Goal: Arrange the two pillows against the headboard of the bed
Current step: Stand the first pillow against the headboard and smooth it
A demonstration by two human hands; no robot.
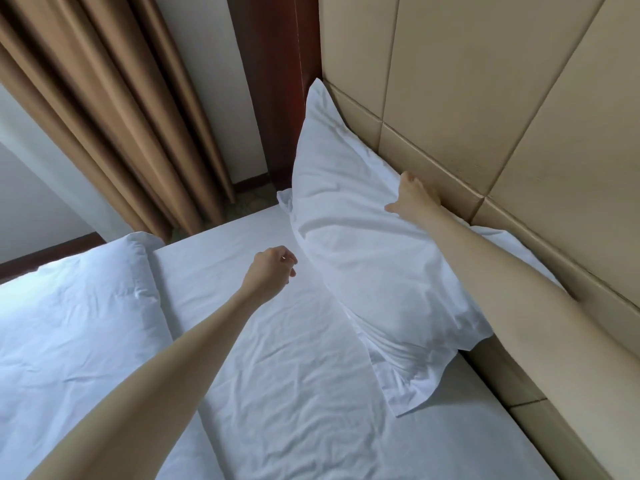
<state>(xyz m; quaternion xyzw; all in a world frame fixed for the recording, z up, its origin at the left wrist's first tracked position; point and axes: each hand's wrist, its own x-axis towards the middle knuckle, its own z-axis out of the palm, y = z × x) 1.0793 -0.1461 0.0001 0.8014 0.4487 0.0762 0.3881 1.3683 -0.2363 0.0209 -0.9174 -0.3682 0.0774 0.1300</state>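
A white pillow (353, 230) leans upright against the beige padded headboard (485, 98) at the bed's far corner. My right hand (414, 195) lies flat on the pillow's top edge, fingers spread, wedged between pillow and headboard. My left hand (272, 266) hovers just left of the pillow's lower edge, fingers loosely curled, holding nothing. Only one pillow is clearly in view; a white padded mass (79, 306) at the left could be a duvet or the other pillow.
A wrinkled white sheet (294, 358) covers the mattress. Brown curtains (114, 109) hang beyond the bed's far side, with a dark wooden post (277, 81) beside the headboard. A narrow strip of floor shows between bed and curtain.
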